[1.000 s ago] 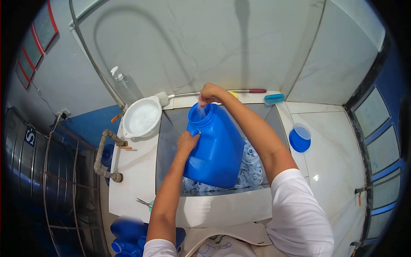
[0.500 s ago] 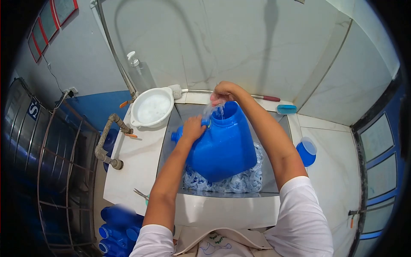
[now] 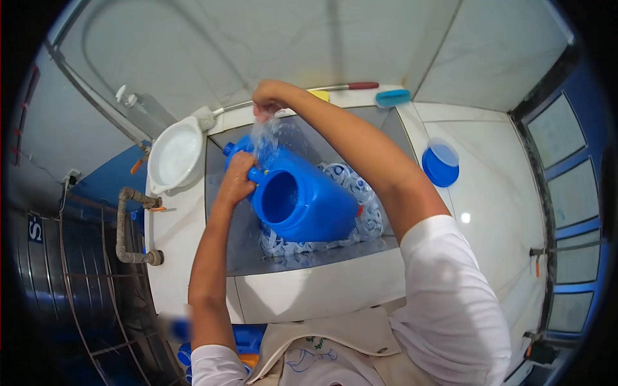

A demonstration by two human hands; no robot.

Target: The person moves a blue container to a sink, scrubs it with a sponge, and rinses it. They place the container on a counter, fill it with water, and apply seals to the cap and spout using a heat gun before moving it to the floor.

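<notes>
A blue plastic jug (image 3: pixel 325 202) is tilted over the sink (image 3: pixel 225 248), its wide round mouth facing me. My left hand (image 3: pixel 238 180) is closed around the jug's handle. Above it, my right hand (image 3: pixel 267 100) is curled at the back edge of the sink, and water (image 3: pixel 264 135) streams from under it onto the jug's side and splashes. Whatever those right fingers hold is hidden. Beneath the jug, a heap of pale blue-and-white rings (image 3: pixel 370 193), perhaps caps, lies in the sink.
On the left counter stands a white basin (image 3: pixel 175 157) of foamy water, with a pump bottle (image 3: pixel 145 109) behind it. A long-handled brush (image 3: pixel 206 119), a yellow sponge (image 3: pixel 319 95) and a blue brush (image 3: pixel 393 98) lie along the back ledge. A blue tub (image 3: pixel 440 168) is on the right.
The jug has tipped from mouth-up to mouth toward me. Water that ran at its opening now hits its side. My head view has shifted.
</notes>
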